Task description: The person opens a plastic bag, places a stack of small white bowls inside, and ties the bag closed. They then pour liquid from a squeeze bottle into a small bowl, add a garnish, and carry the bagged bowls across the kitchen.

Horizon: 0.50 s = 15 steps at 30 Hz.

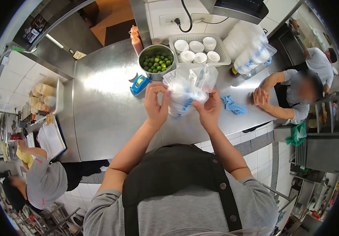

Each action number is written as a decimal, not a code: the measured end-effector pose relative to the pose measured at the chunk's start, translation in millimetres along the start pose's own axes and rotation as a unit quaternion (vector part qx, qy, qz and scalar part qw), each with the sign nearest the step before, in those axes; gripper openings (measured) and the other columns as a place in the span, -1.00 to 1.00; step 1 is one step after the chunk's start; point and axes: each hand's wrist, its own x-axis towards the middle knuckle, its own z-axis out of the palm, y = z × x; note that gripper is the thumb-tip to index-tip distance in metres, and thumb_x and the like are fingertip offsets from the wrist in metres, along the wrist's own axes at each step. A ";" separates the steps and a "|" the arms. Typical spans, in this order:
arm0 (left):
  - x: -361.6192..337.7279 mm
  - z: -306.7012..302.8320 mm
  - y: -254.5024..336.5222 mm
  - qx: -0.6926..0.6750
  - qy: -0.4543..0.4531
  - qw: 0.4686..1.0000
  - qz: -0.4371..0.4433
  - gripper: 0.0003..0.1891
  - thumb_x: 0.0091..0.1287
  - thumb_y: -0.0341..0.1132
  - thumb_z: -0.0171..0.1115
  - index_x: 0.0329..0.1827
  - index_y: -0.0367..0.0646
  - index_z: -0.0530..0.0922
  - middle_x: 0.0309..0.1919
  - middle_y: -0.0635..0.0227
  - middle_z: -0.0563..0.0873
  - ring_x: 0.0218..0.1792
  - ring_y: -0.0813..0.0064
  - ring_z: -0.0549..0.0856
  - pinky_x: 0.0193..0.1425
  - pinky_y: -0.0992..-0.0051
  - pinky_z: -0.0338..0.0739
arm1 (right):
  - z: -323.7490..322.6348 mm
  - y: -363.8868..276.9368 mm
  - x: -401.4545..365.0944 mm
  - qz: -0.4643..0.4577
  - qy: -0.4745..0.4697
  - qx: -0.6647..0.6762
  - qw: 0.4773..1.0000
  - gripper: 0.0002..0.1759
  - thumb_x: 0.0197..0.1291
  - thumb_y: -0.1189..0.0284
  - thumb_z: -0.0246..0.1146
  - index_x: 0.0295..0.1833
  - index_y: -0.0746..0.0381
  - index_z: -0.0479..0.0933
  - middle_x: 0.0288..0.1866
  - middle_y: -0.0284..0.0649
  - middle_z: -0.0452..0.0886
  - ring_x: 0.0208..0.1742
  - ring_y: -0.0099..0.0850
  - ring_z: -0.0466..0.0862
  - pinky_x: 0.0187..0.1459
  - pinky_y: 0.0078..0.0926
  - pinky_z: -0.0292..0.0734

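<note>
A clear plastic bag (185, 99) with blue print sits in front of me over the steel counter, with something white inside that I cannot make out. My left hand (156, 103) pinches its left side, fingers curled and thumb against them. On the other side, my right hand (210, 109) grips the bag between thumb and bent fingers. The loose upper part of the bag stands up crumpled beyond my hands. Just left of my left hand is a blue tape dispenser (140, 85). A crumpled blue cloth (233, 105) lies to the right of my right hand.
Behind the bag stand a metal pot (155, 50) of green limes, a basket (225, 57) of stacked white bowls and orange squeeze bottles (136, 44). Wrapped plastic containers (252, 55) are piled at right. One person (283, 94) leans on the counter's right end; another (45, 181) works at left.
</note>
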 end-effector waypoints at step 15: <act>8.3 -11.9 16.5 0.046 0.003 0.998 -0.043 -0.90 0.39 -0.66 0.19 -0.09 -0.40 0.60 -0.08 0.14 0.66 -0.07 0.39 0.68 0.02 0.49 0.64 | 17.2 -13.1 -3.3 0.052 -0.038 -0.043 0.997 -0.27 0.02 0.56 0.61 0.29 0.35 0.41 0.13 -0.20 0.59 0.16 -0.44 0.61 0.20 -0.42 0.52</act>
